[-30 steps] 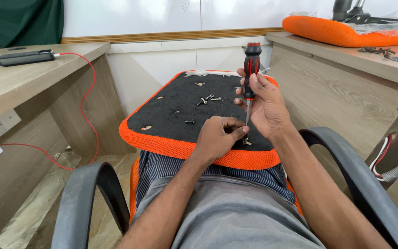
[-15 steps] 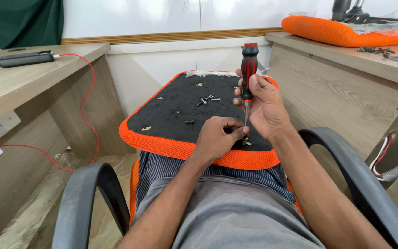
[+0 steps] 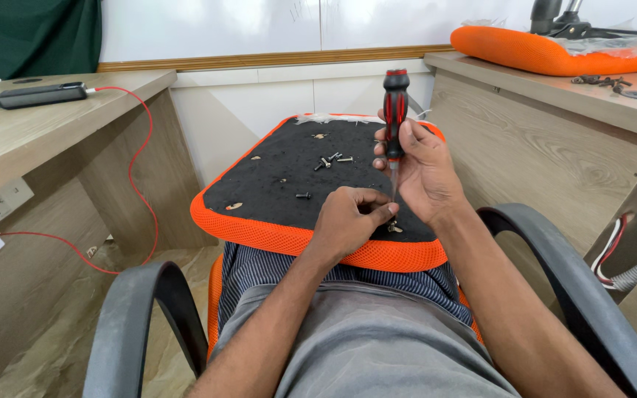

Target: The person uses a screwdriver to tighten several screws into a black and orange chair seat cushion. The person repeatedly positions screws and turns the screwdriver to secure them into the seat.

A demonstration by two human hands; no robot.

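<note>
An orange-edged chair seat (image 3: 259, 221) lies upside down on my lap, its black underside up. My right hand (image 3: 422, 173) grips a red and black screwdriver (image 3: 394, 110), held upright with its tip down near the seat's near right edge. My left hand (image 3: 352, 217) rests on the black surface with fingertips pinched at the screwdriver's tip, where a small screw (image 3: 394, 228) sits. Several loose screws (image 3: 329, 160) lie scattered on the black underside.
Grey chair armrests (image 3: 141, 309) curve on both sides of me. A wooden desk (image 3: 31, 140) at left carries a power strip with a red cable (image 3: 141, 162). At right another desk (image 3: 591, 96) holds an orange cushion (image 3: 547, 51) and small hardware.
The screwdriver has shifted slightly left and turned a little in my right hand. My left hand stays pinched at its tip.
</note>
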